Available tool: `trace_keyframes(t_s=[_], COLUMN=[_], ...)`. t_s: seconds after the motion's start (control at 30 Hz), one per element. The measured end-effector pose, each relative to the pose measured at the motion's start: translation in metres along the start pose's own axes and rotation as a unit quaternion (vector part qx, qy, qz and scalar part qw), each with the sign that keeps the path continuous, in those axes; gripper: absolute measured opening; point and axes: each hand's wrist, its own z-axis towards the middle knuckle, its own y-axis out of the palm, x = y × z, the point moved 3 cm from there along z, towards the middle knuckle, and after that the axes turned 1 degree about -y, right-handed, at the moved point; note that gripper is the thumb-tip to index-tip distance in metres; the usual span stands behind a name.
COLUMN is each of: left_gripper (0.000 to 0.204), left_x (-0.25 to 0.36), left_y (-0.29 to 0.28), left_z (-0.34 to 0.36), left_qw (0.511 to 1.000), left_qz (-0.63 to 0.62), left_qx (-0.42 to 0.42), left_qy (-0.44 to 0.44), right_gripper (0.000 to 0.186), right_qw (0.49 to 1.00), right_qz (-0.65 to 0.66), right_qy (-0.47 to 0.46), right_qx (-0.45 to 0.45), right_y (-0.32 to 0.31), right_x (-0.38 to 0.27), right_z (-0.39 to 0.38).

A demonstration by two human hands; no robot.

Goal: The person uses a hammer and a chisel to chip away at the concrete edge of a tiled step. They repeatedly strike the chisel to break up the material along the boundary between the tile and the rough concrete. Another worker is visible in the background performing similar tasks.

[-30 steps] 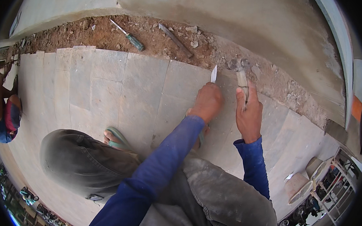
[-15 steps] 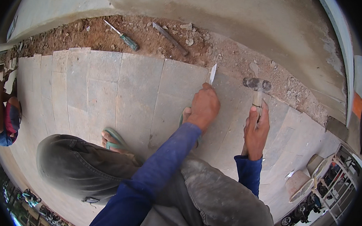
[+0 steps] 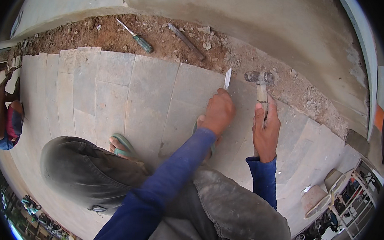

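Note:
My left hand (image 3: 221, 112) is closed around a chisel. Its bright flat blade (image 3: 228, 79) sticks out past my fist toward the edge of the paving, and the rest of it is hidden in my grip. My right hand (image 3: 266, 135) grips a hammer by its pale wooden handle (image 3: 262, 94), thumb laid along the shaft. The dusty double-faced hammer head (image 3: 259, 77) hangs just right of the blade, apart from it. Beyond the paving, a screwdriver with a green handle (image 3: 142, 43) and a dark metal bar (image 3: 187, 42) lie on the soil.
Grey stone paving (image 3: 151, 95) stretches under my sandalled feet. A strip of broken soil and rubble (image 3: 81, 32) runs between it and a plastered wall (image 3: 251, 18). Another person (image 3: 0, 121) sits at far left. Buckets (image 3: 317, 199) and a metal rack (image 3: 358, 205) stand at right.
My right hand has brought the hammer left and slightly up, nearer the chisel blade. My left hand keeps its hold, almost unmoved. The whole view has shifted slightly.

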Motion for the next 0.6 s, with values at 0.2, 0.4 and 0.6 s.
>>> trace_keyframes(t_s=[0.2, 0.4, 0.6], left_gripper=[0.026, 0.026, 0.025], left_x=[0.010, 0.012, 0.009], left_y=[-0.003, -0.010, 0.000], left_z=[-0.002, 0.001, 0.003], left_qw=[0.999, 0.999, 0.998], left_qz=[0.003, -0.007, -0.015], left_qx=[-0.023, -0.030, -0.011], left_qy=[0.022, 0.009, 0.065], right_gripper=[0.046, 0.044, 0.045], right_qw=[0.991, 0.985, 0.977], right_qz=[-0.041, -0.125, -0.108], right_qy=[-0.130, -0.114, -0.184], right_qx=[0.013, -0.026, 0.023], right_y=[0.016, 0.005, 0.011], right_x=[-0.014, -0.023, -0.010], right_z=[0.023, 0.036, 0.031])
